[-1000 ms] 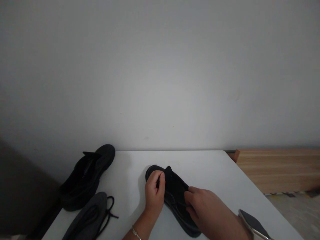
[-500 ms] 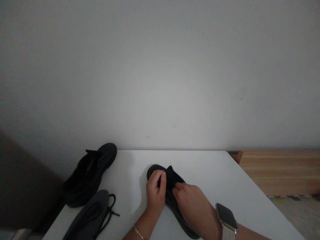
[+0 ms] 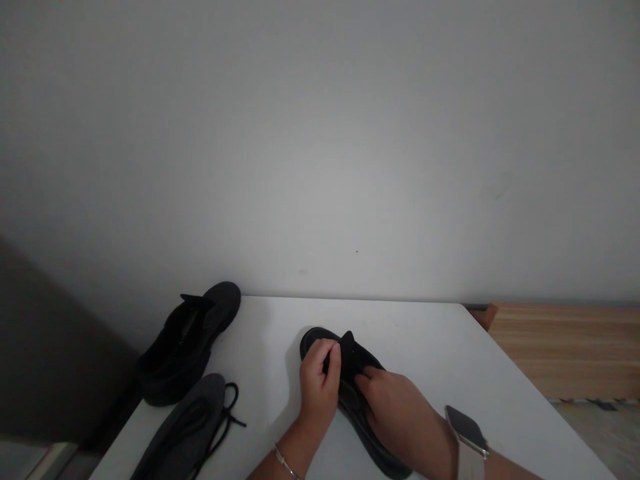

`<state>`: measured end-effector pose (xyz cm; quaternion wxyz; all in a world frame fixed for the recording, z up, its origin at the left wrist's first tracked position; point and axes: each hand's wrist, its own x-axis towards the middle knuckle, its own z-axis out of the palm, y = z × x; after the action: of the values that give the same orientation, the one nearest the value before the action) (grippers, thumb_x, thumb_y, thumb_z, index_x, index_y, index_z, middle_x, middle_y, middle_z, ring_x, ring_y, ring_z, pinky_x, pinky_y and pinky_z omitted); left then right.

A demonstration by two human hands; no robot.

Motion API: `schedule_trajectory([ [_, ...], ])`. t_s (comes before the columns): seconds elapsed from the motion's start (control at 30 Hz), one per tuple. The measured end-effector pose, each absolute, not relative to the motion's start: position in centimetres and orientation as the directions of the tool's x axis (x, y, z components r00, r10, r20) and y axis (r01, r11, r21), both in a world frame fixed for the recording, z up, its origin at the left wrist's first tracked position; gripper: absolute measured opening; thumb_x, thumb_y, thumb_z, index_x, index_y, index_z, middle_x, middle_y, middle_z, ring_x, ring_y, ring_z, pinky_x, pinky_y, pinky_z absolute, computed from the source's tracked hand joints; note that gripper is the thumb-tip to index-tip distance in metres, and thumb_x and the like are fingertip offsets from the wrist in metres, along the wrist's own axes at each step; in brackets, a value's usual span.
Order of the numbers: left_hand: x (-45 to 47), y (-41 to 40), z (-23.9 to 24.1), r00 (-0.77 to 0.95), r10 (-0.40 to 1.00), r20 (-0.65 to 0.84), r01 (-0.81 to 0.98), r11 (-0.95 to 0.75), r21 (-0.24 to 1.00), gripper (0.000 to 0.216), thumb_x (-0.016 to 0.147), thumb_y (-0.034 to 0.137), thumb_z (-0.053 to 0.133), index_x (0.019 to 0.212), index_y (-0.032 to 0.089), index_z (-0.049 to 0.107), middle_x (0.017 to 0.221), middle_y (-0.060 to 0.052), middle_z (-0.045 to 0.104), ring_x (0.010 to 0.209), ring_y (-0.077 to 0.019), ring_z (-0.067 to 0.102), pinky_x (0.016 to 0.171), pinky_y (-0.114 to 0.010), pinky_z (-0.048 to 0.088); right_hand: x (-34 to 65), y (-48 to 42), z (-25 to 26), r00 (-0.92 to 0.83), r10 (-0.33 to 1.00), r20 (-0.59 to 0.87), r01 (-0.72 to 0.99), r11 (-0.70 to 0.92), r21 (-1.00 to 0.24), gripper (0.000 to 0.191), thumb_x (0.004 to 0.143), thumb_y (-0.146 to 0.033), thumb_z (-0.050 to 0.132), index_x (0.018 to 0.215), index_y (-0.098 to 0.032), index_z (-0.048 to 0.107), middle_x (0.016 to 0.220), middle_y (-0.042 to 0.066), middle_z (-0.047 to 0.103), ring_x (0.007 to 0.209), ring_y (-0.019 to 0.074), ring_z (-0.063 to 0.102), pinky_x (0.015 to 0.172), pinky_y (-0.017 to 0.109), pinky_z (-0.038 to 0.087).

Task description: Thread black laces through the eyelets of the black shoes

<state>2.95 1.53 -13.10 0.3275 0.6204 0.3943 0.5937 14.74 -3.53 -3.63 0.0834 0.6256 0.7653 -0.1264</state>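
A black shoe (image 3: pixel 373 450) lies slantwise on the white table, its toe pointing away to the left and its tongue standing up. My left hand (image 3: pixel 320 380) is closed on the shoe's front part, thumb and curled fingers pressed together beside the tongue. Curled over the shoe's opening is my right hand (image 3: pixel 397 407); its fingertips dip inside at the far edge, and what they pinch there, if anything, is hidden.
To the left sits a second black shoe (image 3: pixel 173 370) at the table's edge. In front of it lies a dark grey insole-like piece (image 3: pixel 187 427) with a black lace (image 3: pixel 225 421). A pale wall (image 3: pixel 320 167) rises behind the white table (image 3: pixel 450 347); a wooden surface (image 3: pixel 565 347) is at right.
The whole view has shifted slightly, so everything appears a little further right. Both hands stay at the shoe, with hardly any change in their hold.
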Motion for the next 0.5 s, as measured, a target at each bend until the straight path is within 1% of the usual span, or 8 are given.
schedule_trajectory([
  [0.13,3.0,1.6,-13.2,-0.016,0.879,0.476,0.102,-0.472,0.876,0.031,0.1,0.03,0.046,0.075,0.017,0.058,0.073,-0.002,0.056,0.07,-0.0169,0.054,0.066,-0.026,0.042,15.3,-3.8,-3.9,-0.212,0.931,-0.297,0.974,0.175,-0.144,0.036,0.085,0.002,0.045,0.098,-0.013,0.074,0.102,0.012,0.074,0.09,0.0261,0.073,0.078,0.032,0.054],
  [0.3,3.0,1.6,-13.3,-0.014,0.879,0.476,0.106,-0.472,0.875,0.03,0.1,0.029,0.046,0.075,0.018,0.058,0.073,-0.001,0.055,0.07,-0.0166,0.053,0.066,-0.026,0.042,14.7,-3.3,-4.2,-0.189,0.936,-0.298,0.98,0.162,-0.112,0.041,0.084,0.008,0.041,0.1,-0.01,0.075,0.104,0.015,0.073,0.093,0.026,0.072,0.081,0.032,0.054],
  [0.5,3.0,1.7,-13.3,-0.014,0.878,0.478,0.109,-0.473,0.874,0.03,0.1,0.029,0.046,0.075,0.018,0.058,0.073,-0.001,0.055,0.07,-0.0166,0.053,0.065,-0.026,0.041,14.1,-2.7,-4.0,-0.179,0.931,-0.319,0.982,0.15,-0.115,0.041,0.086,0.007,0.039,0.104,-0.005,0.074,0.109,0.019,0.072,0.097,0.0293,0.071,0.085,0.035,0.054],
])
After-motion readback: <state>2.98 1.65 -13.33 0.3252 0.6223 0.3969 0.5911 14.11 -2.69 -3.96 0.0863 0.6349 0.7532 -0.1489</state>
